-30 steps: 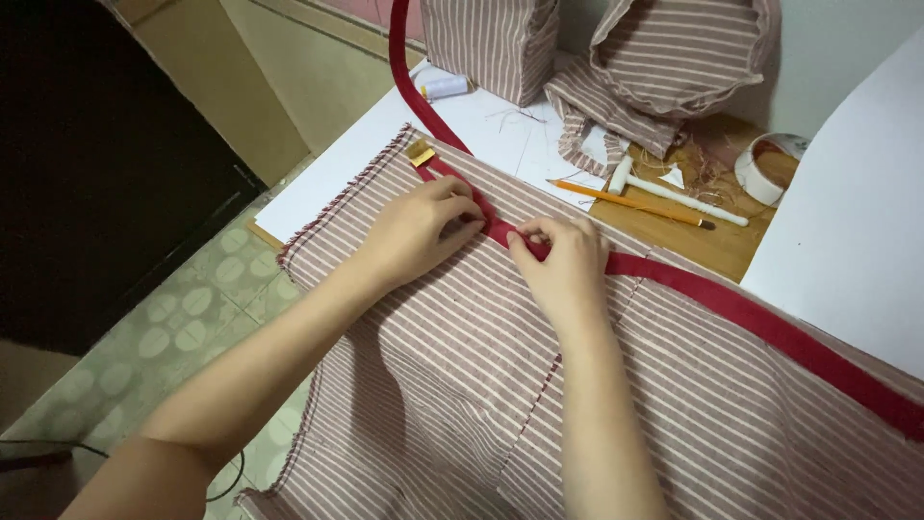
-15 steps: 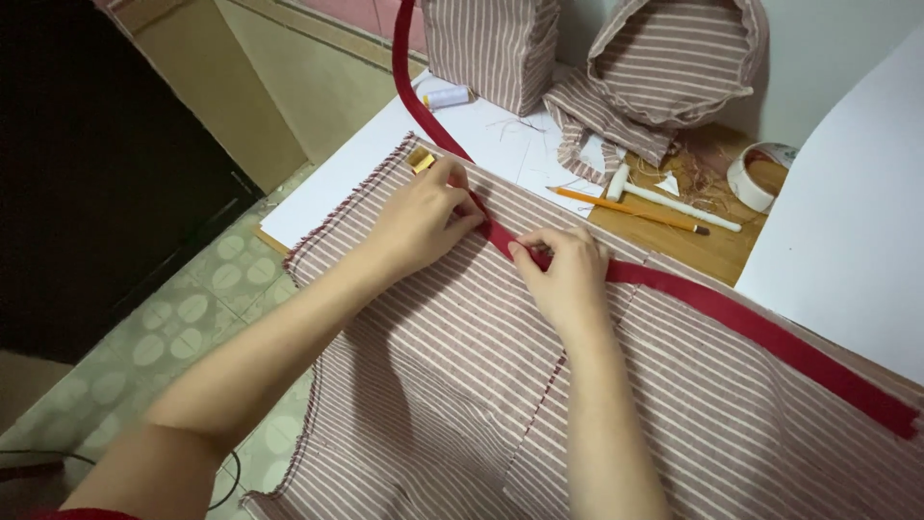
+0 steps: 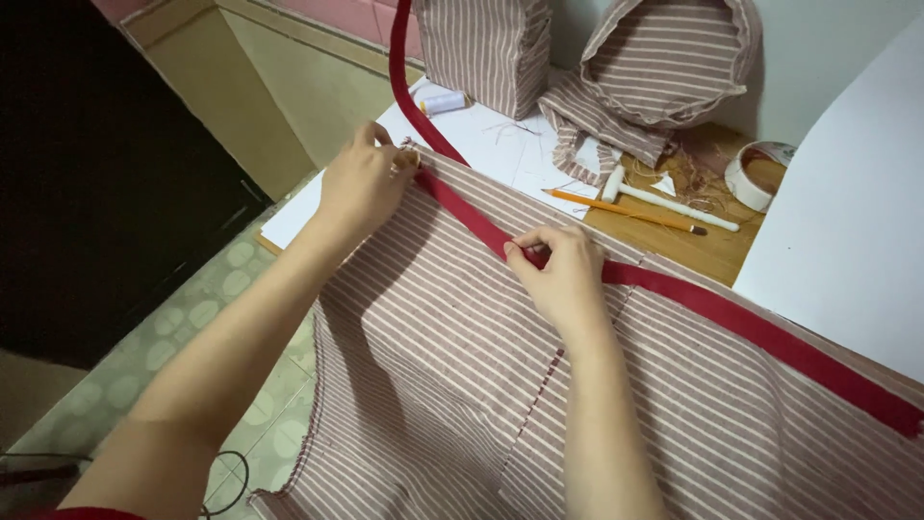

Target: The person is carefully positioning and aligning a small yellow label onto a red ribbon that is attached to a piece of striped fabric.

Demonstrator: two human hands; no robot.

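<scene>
From the head camera, looking down, a big piece of striped cloth (image 3: 626, 404) lay spread over the table (image 3: 674, 236) and hung off its near edge. A long red strip (image 3: 674, 289) ran along the top edge of the cloth, from the far right corner up to the left, and then rose out of the top of the view. At the back stood a soft striped bag (image 3: 486, 48), upright, and I could not tell what was in it. Next to it a round striped piece (image 3: 664, 58) leaned on the wall. A roll of tape (image 3: 756, 173) sat on the wood, with nothing to see in its middle. A yellow pencil (image 3: 626, 210) and a white tool (image 3: 669, 202) lay side by side near it. A small spool of white thread (image 3: 443, 102) lay on white paper (image 3: 500, 144). The left hand (image 3: 361, 183) reached far out with a long, straight arm and pinched the corner of the cloth where the red strip met it, fingers closed. The right hand (image 3: 563, 274) lay palm down on the cloth, and its fingertips (image 3: 527, 247) squeezed the red strip against the cloth edge.
</scene>
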